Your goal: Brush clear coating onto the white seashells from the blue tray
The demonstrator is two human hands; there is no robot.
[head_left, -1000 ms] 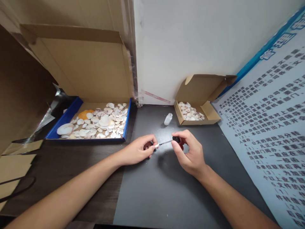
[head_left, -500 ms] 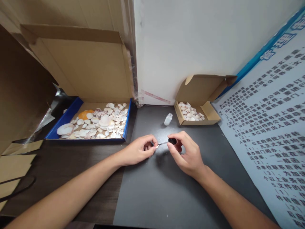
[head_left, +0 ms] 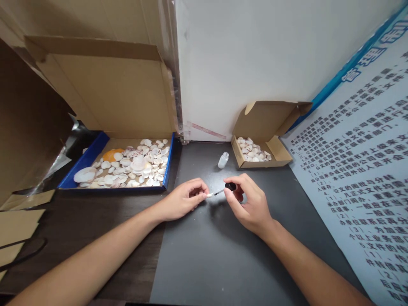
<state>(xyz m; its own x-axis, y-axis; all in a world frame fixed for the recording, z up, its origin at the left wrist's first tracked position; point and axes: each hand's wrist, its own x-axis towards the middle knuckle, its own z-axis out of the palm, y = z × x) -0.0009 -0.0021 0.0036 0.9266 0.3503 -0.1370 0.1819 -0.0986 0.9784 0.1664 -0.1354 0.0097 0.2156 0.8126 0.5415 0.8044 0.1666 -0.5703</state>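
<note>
Between the thumb and fingers of my left hand [head_left: 188,199] is a small white shell [head_left: 209,195], its edge poking out to the right. My right hand [head_left: 250,202] pinches the black cap of a small brush [head_left: 230,186]. The brush's thin stem points left, and its dark tip is a short gap away from the shell. Beyond my hands, an uncapped small glass bottle [head_left: 223,160] with whitish contents stands on the grey mat [head_left: 197,263].
At the left, a blue-edged box [head_left: 170,163] holds several shells and an orange piece. A smaller cardboard box [head_left: 288,160] with shells stands at the back right. A printed sheet [head_left: 350,170] rises along the right side.
The brush tip has come away from the shell, leaving a small gap. More of the shell shows at my left fingertips. The whole view has shifted slightly.
</note>
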